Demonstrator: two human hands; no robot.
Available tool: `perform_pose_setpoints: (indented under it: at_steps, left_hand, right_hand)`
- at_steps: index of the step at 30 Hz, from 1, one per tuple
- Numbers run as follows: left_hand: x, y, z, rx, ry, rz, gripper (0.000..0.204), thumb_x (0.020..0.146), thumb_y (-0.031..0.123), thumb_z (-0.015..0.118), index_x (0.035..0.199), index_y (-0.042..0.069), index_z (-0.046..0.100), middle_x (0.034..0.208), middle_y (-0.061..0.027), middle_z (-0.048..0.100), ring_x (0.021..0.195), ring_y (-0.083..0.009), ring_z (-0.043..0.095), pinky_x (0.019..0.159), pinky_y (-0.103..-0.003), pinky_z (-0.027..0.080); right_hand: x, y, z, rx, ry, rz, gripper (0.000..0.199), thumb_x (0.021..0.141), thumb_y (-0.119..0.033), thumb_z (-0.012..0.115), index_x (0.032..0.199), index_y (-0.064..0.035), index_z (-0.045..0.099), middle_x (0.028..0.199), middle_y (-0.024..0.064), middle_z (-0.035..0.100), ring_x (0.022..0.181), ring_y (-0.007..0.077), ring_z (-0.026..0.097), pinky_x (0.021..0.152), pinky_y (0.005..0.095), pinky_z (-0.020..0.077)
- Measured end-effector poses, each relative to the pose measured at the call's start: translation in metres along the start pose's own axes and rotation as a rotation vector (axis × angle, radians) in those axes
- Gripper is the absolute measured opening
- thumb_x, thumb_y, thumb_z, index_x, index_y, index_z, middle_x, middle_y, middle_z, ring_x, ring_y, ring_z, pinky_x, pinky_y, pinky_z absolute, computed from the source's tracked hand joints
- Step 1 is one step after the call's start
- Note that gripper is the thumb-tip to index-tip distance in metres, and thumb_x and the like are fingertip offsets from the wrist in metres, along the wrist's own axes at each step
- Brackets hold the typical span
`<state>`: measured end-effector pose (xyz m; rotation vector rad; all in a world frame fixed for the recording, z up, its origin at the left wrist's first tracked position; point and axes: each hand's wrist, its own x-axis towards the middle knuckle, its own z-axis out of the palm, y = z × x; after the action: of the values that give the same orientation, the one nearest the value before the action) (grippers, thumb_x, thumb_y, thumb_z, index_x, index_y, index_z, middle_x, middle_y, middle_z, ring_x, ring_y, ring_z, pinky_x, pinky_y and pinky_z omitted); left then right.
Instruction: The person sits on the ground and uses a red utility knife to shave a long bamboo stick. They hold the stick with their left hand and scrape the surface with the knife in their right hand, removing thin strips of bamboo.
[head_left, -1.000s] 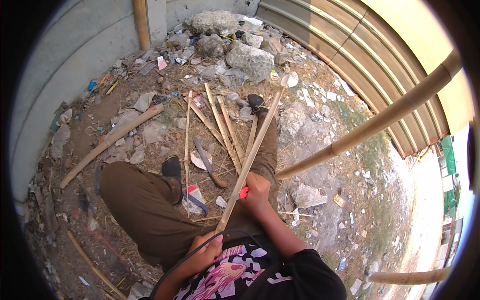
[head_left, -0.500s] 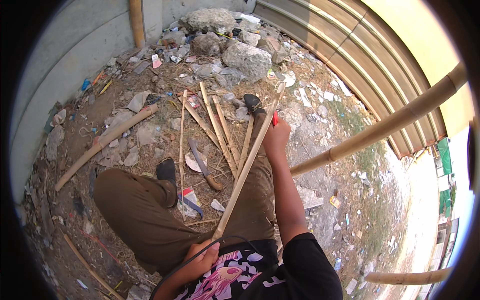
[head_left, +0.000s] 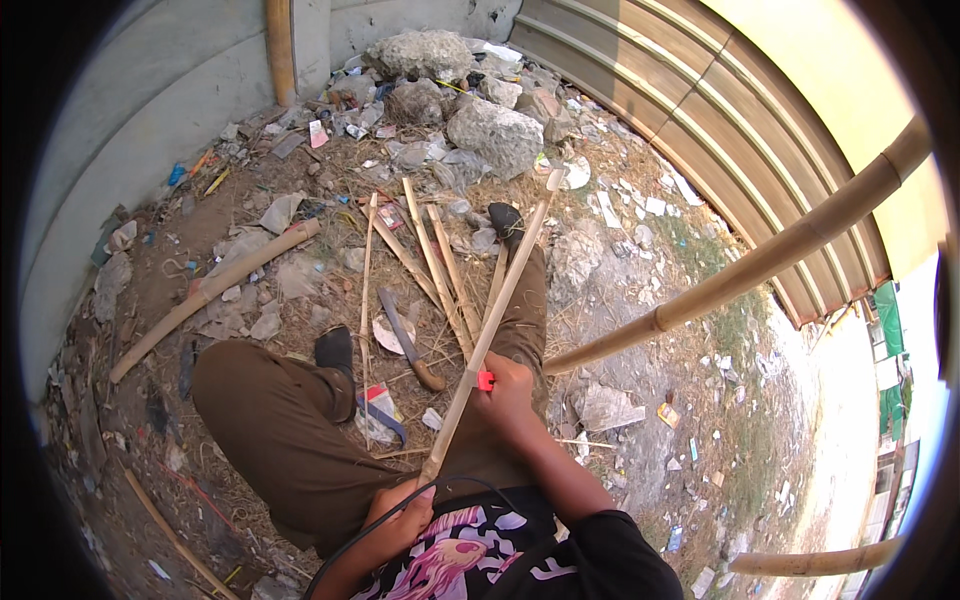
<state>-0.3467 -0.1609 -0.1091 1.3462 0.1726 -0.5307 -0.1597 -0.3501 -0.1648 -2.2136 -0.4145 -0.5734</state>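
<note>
Right grip (head_left: 505, 395) on bamboo strip (head_left: 490, 330), left hand (head_left: 400, 515) at its end

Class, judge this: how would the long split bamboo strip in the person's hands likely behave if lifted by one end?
The bamboo strip looks thin and long, so it would probably flex and droop slightly. It seems light for its length, since the left hand steadies its near end alone. Being flat rather than round, it likely won't roll.

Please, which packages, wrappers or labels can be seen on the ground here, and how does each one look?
Flat wrapper: beside the shoe, red, white and blue.
Small packet: near the wall, pink and white.
Small packet: right of the knee, yellow with red.
</note>
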Motion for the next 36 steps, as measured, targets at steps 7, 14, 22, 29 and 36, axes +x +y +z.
perform_pose_setpoints:
  at_steps: [7, 14, 22, 29, 36]
  left_hand:
    - [-0.003, 0.002, 0.0, 0.023, -0.006, 0.022, 0.027, 0.107, 0.023, 0.047, 0.088, 0.004, 0.049, 0.063, 0.0028, 0.045, 0.057, -0.0037, 0.039, 0.052, -0.022, 0.031]
    - [0.001, -0.013, -0.006, -0.07, -0.044, 0.025, 0.031, 0.107, 0.03, 0.048, 0.091, 0.003, 0.051, 0.066, 0.0034, 0.047, 0.06, -0.0048, 0.042, 0.055, -0.024, 0.036]
    - [-0.002, -0.006, -0.003, 0.027, -0.051, 0.017, 0.034, 0.108, 0.029, 0.045, 0.084, 0.005, 0.048, 0.065, 0.0023, 0.046, 0.06, -0.0053, 0.041, 0.056, -0.023, 0.035]
    - [0.003, -0.005, -0.001, -0.004, -0.046, -0.018, 0.033, 0.108, 0.03, 0.046, 0.085, 0.006, 0.049, 0.065, 0.0034, 0.045, 0.06, -0.0045, 0.04, 0.056, -0.023, 0.034]
    - [0.001, -0.004, 0.0, -0.053, -0.05, -0.022, 0.031, 0.108, 0.029, 0.046, 0.087, 0.007, 0.048, 0.064, 0.0043, 0.043, 0.058, -0.0037, 0.037, 0.053, -0.022, 0.032]
  right_hand:
    - [0.01, -0.006, 0.001, -0.075, 0.071, -0.081, 0.027, 0.092, -0.013, 0.06, 0.067, -0.0055, 0.052, 0.057, 0.0149, 0.054, 0.05, 0.0367, 0.056, 0.047, 0.0456, 0.0426]
    - [0.027, 0.007, 0.015, -0.048, 0.119, -0.041, 0.025, 0.091, -0.016, 0.06, 0.069, -0.0051, 0.054, 0.059, 0.015, 0.055, 0.052, 0.0374, 0.056, 0.049, 0.0447, 0.044]
    - [0.114, 0.055, 0.003, -0.097, 0.178, 0.336, 0.03, 0.091, -0.027, 0.063, 0.078, 0.0005, 0.066, 0.068, 0.0235, 0.062, 0.066, 0.0448, 0.062, 0.061, 0.049, 0.0479]
    - [0.174, 0.087, -0.019, -0.181, 0.251, 0.24, 0.038, 0.093, -0.027, 0.062, 0.073, 0.0049, 0.061, 0.059, 0.0231, 0.057, 0.054, 0.0395, 0.054, 0.055, 0.0457, 0.042]
    - [0.063, 0.03, -0.008, -0.005, 0.062, 0.078, 0.023, 0.084, -0.015, 0.065, 0.068, -0.002, 0.054, 0.06, 0.0206, 0.054, 0.059, 0.0432, 0.057, 0.053, 0.046, 0.0431]
